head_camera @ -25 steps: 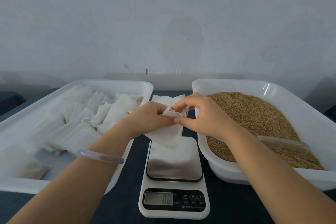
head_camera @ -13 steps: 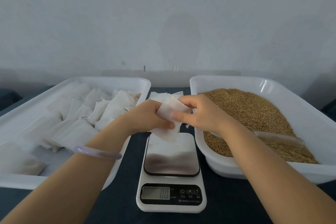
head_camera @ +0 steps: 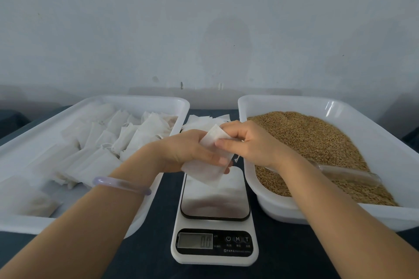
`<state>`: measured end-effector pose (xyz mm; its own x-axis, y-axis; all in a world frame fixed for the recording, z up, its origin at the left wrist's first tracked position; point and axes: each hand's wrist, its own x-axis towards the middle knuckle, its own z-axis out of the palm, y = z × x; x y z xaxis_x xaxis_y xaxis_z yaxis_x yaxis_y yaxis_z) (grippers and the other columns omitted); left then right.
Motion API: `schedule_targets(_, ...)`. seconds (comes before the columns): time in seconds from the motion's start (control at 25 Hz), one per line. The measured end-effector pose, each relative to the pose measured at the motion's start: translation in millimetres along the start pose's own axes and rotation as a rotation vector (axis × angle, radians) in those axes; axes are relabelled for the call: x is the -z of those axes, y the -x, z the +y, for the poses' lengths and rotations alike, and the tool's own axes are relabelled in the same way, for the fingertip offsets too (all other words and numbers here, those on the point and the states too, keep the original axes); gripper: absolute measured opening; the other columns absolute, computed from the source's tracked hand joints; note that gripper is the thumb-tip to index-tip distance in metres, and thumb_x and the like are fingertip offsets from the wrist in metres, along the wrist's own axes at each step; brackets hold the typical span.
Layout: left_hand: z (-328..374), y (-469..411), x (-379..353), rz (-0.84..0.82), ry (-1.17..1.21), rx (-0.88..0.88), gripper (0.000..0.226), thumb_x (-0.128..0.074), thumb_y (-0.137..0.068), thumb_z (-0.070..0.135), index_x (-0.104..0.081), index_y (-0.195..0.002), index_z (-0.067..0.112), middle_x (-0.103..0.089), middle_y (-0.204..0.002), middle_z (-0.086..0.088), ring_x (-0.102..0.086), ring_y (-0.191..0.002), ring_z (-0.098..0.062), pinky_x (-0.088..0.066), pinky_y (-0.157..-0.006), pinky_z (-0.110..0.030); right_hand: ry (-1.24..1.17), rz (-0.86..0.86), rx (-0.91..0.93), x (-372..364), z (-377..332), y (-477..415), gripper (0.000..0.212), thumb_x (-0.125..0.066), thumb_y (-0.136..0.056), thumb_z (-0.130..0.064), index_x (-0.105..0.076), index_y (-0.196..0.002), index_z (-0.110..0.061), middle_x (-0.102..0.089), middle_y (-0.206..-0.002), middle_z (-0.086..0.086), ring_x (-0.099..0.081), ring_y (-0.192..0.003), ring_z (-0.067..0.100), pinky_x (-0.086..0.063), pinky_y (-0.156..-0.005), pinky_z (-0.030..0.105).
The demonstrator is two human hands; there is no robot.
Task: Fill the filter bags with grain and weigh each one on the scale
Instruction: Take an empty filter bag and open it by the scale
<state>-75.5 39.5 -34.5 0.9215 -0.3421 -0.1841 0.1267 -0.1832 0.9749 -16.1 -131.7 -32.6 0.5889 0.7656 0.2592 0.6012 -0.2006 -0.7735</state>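
Observation:
Both hands hold one empty white filter bag (head_camera: 207, 171) above the scale (head_camera: 215, 222). My left hand (head_camera: 188, 153) grips the bag's lower part from the left. My right hand (head_camera: 246, 142) pinches its upper edge between thumb and fingers. The scale's steel platform is bare and its display reads 0.0. Brown grain (head_camera: 317, 149) fills the white tray (head_camera: 353, 108) on the right. A clear scoop (head_camera: 353, 175) lies in the grain, partly behind my right forearm.
A white tray (head_camera: 136, 101) on the left holds several filled filter bags (head_camera: 106, 142). A small stack of empty bags (head_camera: 204, 121) lies on the dark table (head_camera: 145, 263) behind my hands, between the trays. A grey wall stands close behind.
The bag has been turned and tilted in my hands, its top corner now raised toward the right hand. My left hand has slid lower on it.

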Motion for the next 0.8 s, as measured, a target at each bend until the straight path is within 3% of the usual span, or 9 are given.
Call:
schedule_targets(0.12, -1.7, 0.5, 1.4, 0.003, -0.050, 0.042, 0.019, -0.071, -0.073, -0.004, -0.063, -0.087, 0.007, -0.064, -0.072, -0.007, -0.064, -0.065, -0.018, -0.053, -0.063, -0.028, -0.074, -0.008, -0.019, 1.6, 0.8, -0.3, 0.043, -0.055, -0.087, -0.028, -0.055, -0.083, 0.015, -0.053, -0.081, 0.038, -0.050, -0.070, 0.041, -0.040, -0.070, 0.049)
schedule_targets(0.24, -0.7, 2.5, -0.3, -0.056, -0.083, 0.066, 0.021, -0.072, -0.072, -0.003, -0.068, -0.081, 0.015, -0.066, -0.073, -0.004, -0.065, -0.069, -0.017, -0.055, -0.067, -0.029, -0.086, -0.032, -0.024, 0.7, 2.3, -0.5, 0.046, -0.055, -0.085, -0.031, -0.056, -0.079, 0.014, -0.051, -0.068, 0.027, -0.044, -0.066, 0.024, -0.035, -0.066, 0.035)
schedule_targets(0.36, 1.7, 3.9, -0.5, -0.153, 0.041, 0.069, 0.052, -0.084, -0.060, 0.017, -0.061, -0.107, 0.013, -0.069, -0.097, -0.011, -0.067, -0.091, -0.027, -0.055, -0.078, -0.034, -0.132, -0.092, -0.033, 0.5, 1.9, 1.4, 0.045, -0.055, -0.085, -0.032, -0.063, -0.089, 0.012, -0.063, -0.078, 0.029, -0.057, -0.066, 0.027, -0.043, -0.065, 0.033)
schedule_targets(0.44, 3.2, 4.4, 0.6, -0.187, 0.093, 0.093, 0.070, -0.090, -0.050, 0.029, -0.057, -0.107, 0.006, -0.068, -0.091, -0.013, -0.067, -0.084, -0.028, -0.055, -0.075, -0.035, -0.164, -0.120, -0.024, 1.0, 0.4, 2.6, 0.041, -0.056, -0.086, -0.029, -0.065, -0.088, 0.011, -0.066, -0.079, 0.028, -0.060, -0.068, 0.024, -0.045, -0.067, 0.033)
schedule_targets(0.56, 2.9, 3.6, -2.4, -0.115, 0.014, 0.080, 0.043, -0.080, -0.062, 0.019, -0.057, -0.096, 0.005, -0.062, -0.066, 0.001, -0.060, -0.060, -0.015, -0.054, -0.067, -0.030, -0.190, -0.140, 0.002, 1.6, 0.2, 2.8, 0.035, -0.056, -0.086, -0.024, -0.069, -0.092, 0.008, -0.067, -0.088, 0.027, -0.065, -0.080, 0.032, -0.050, -0.078, 0.040)
schedule_targets(0.64, 1.7, 2.6, -3.8, -0.070, -0.024, 0.076, 0.024, -0.072, -0.069, 0.012, -0.060, -0.089, 0.009, -0.062, -0.066, 0.005, -0.057, -0.056, -0.011, -0.054, -0.065, -0.030, -0.177, -0.139, 0.005, 1.7, 1.2, 2.6, 0.037, -0.056, -0.085, -0.024, -0.069, -0.093, 0.010, -0.064, -0.098, 0.032, -0.059, -0.095, 0.045, -0.047, -0.089, 0.049)
schedule_targets(0.72, 1.6, 3.4, -3.8, -0.076, -0.011, 0.081, 0.023, -0.075, -0.066, 0.013, -0.062, -0.086, 0.011, -0.062, -0.068, 0.004, -0.057, -0.057, -0.012, -0.055, -0.066, -0.031, -0.183, -0.144, -0.001, 3.0, 0.9, 3.1, 0.034, -0.056, -0.086, -0.023, -0.071, -0.095, 0.006, -0.064, -0.102, 0.030, -0.059, -0.100, 0.041, -0.047, -0.093, 0.047)
schedule_targets(0.8, 1.4, 4.7, -3.1, -0.079, 0.016, 0.089, 0.036, -0.077, -0.060, 0.026, -0.060, -0.087, 0.010, -0.061, -0.066, 0.002, -0.058, -0.059, -0.014, -0.055, -0.065, -0.031, -0.197, -0.173, 0.006, 3.8, -1.1, 4.4, 0.028, -0.056, -0.088, -0.021, -0.073, -0.089, 0.002, -0.067, -0.095, 0.026, -0.062, -0.090, 0.032, -0.048, -0.088, 0.043)
